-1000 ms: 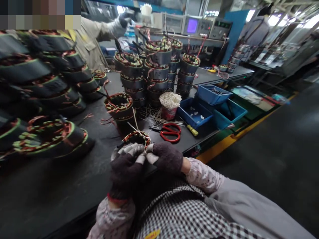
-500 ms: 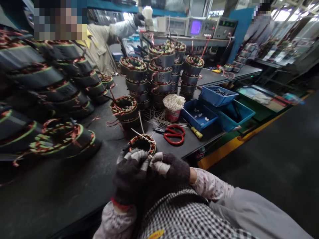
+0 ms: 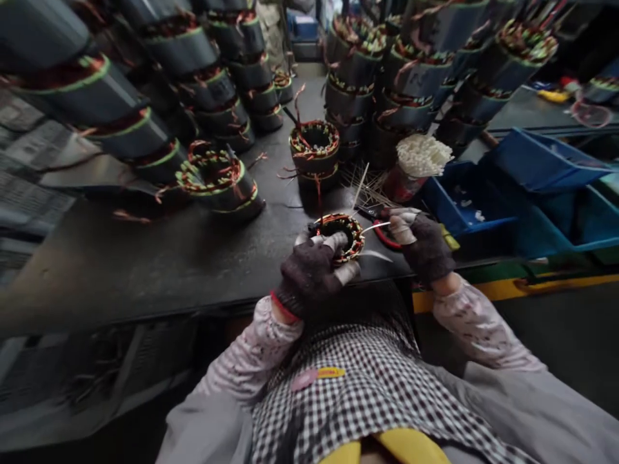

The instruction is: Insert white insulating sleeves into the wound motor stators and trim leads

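Observation:
A stator (image 3: 358,240) with copper windings and pale green-white ends sits at the near edge of the bench. My left hand (image 3: 314,270), in a dark glove with pale-wrapped fingertips, grips its near left side, fingers over the rim and into the bore. A thin white cord (image 3: 374,226) runs from the stator's right rim to my right hand (image 3: 425,245), whose thumb and fingers are pinched on its end. A second white strip (image 3: 378,255) sticks out lower on the same side. Red-handled scissors (image 3: 384,237) lie partly hidden behind my right hand.
Stacked stators (image 3: 207,84) stand left and at the back. Another wound stator (image 3: 314,145) is just beyond mine. A cup of white sticks (image 3: 411,174) stands beside loose thin sticks. Blue bins (image 3: 469,206) and a yellow-handled tool (image 3: 449,238) are at right.
My right hand has moved away from the stator to the right, drawing the white cord out. My left hand stays on the stator. The view has tilted down.

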